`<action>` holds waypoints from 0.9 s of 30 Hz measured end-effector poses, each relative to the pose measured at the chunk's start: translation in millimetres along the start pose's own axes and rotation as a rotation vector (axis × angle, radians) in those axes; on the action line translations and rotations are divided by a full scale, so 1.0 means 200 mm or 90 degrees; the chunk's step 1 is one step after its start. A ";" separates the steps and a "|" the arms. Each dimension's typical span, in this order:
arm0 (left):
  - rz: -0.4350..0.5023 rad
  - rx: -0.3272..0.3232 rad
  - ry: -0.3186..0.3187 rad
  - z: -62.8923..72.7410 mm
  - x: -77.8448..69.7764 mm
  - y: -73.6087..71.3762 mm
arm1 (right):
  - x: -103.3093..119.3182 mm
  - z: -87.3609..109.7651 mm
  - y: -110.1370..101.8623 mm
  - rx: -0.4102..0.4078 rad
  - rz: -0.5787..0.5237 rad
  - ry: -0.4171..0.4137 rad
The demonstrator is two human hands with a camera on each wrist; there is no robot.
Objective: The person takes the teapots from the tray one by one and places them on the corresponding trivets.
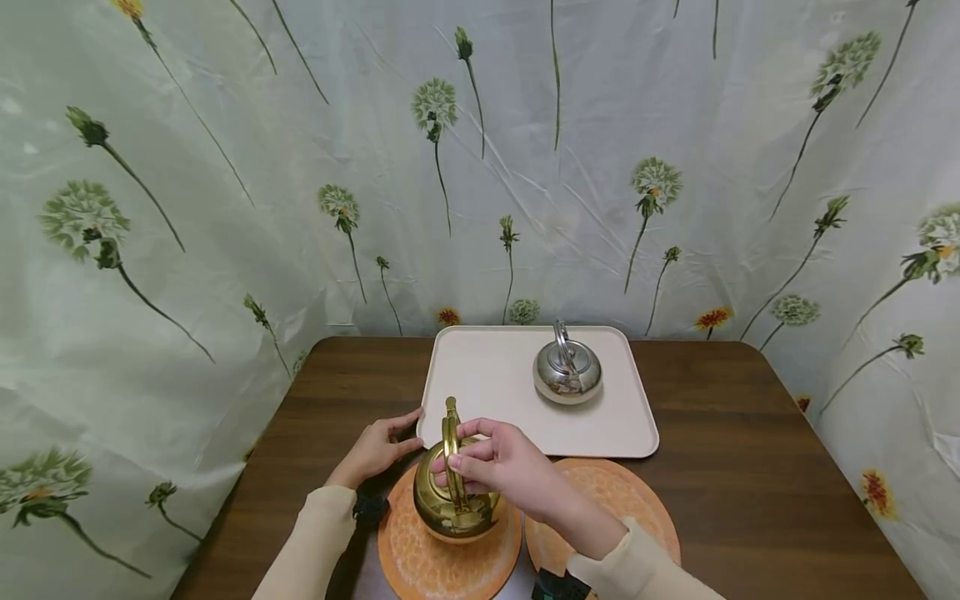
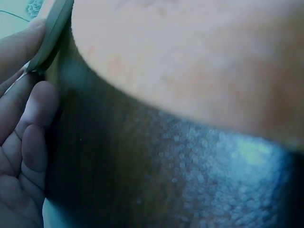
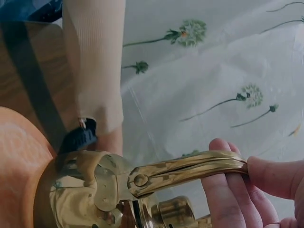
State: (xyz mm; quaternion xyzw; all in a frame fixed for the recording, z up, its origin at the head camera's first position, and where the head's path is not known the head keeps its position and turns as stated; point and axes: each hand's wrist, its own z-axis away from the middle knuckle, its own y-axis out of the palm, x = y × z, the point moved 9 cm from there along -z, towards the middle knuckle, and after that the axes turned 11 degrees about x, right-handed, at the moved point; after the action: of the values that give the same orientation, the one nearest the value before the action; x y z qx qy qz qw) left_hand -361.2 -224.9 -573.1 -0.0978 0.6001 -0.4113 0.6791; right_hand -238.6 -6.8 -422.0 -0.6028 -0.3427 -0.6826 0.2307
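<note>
A shiny gold teapot (image 1: 431, 500) stands upright over the left orange round mat (image 1: 450, 575) in the head view. My right hand (image 1: 510, 467) grips its tall arched handle (image 3: 190, 172), thumb on one side and fingers curled round the other. My left hand (image 1: 382, 450) is at the near left corner of a white tray (image 1: 480, 375), thumb and forefinger holding its edge. In the left wrist view the tray's rim (image 2: 56, 28) lies against the fingers, with the other fingertips (image 2: 42, 102) bent below it. A silver teapot (image 1: 567, 375) sits on the tray's right half.
A second orange round mat (image 1: 600, 492) lies to the right, partly hidden under my right forearm. Everything rests on a dark wooden table (image 1: 735, 467). A flower-printed curtain (image 1: 480, 167) hangs round the table's back and sides.
</note>
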 end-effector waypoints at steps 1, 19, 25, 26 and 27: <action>0.002 0.002 0.001 0.00 0.00 0.00 | -0.01 0.01 0.01 -0.001 -0.004 -0.001; 0.015 0.001 0.003 -0.01 -0.01 -0.01 | -0.11 0.01 0.09 -0.027 -0.035 0.019; 0.013 0.003 0.008 0.00 -0.01 0.00 | -0.13 0.01 0.10 -0.038 -0.028 0.011; 0.014 0.003 0.008 0.00 -0.01 0.00 | -0.14 0.01 0.10 -0.039 -0.031 0.012; 0.014 0.004 0.007 0.00 -0.01 0.00 | -0.14 0.01 0.10 -0.041 -0.033 0.014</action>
State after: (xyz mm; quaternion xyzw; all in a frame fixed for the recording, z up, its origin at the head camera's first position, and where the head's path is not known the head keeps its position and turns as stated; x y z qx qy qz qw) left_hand -361.9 -223.7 -571.3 -0.0869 0.6038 -0.4060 0.6805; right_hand -217.5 -22.1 -446.4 -0.5935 -0.3336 -0.7053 0.1973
